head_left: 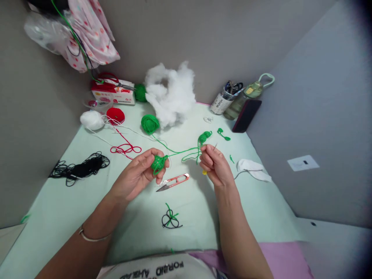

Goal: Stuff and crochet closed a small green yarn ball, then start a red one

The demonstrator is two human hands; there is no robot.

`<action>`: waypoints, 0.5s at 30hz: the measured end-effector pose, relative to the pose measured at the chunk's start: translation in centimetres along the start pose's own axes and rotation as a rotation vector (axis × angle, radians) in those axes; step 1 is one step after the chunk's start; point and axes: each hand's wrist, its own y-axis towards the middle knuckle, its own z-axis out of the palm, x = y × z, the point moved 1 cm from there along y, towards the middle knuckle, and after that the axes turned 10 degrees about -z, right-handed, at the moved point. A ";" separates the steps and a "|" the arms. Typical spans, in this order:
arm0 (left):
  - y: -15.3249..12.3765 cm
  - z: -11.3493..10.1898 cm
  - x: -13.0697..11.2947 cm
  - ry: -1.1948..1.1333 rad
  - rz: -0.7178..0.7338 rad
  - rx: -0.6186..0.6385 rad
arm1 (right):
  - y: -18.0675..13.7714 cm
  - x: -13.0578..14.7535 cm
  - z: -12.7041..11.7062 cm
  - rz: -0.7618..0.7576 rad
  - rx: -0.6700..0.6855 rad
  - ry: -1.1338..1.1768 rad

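Note:
My left hand (139, 172) pinches a small green crocheted piece (158, 164), with a loop of yarn hanging from it. A strand of green yarn (183, 152) stretches from that piece across to my right hand (213, 164). My right hand is closed around a crochet hook (205, 172); its yellow end shows below the fingers and a thin metal tip sticks out above. Just behind my right hand lies another green crocheted piece (204, 137) with rounded bumps. Thread snips (173, 182) with orange handles rest on the table between my hands.
A green yarn ball (150, 124) and white stuffing (173, 93) sit at the back. Black yarn (81, 167), red yarn (115, 116) and white yarn (92, 120) are on the left. A phone (247, 116), pen cup (221, 102) and bottle (240, 101) stand at the back right.

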 end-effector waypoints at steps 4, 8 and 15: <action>0.1 0.2 0.0 0.000 -0.007 0.006 | 0.5 0.2 -0.9 -0.063 -0.123 0.036; 0.1 0.1 0.1 0.003 -0.015 0.014 | 0.9 0.4 -2.3 -0.124 -0.229 0.094; 0.1 -0.2 0.2 0.004 -0.013 0.015 | 1.2 0.5 -3.8 -0.172 -0.290 0.073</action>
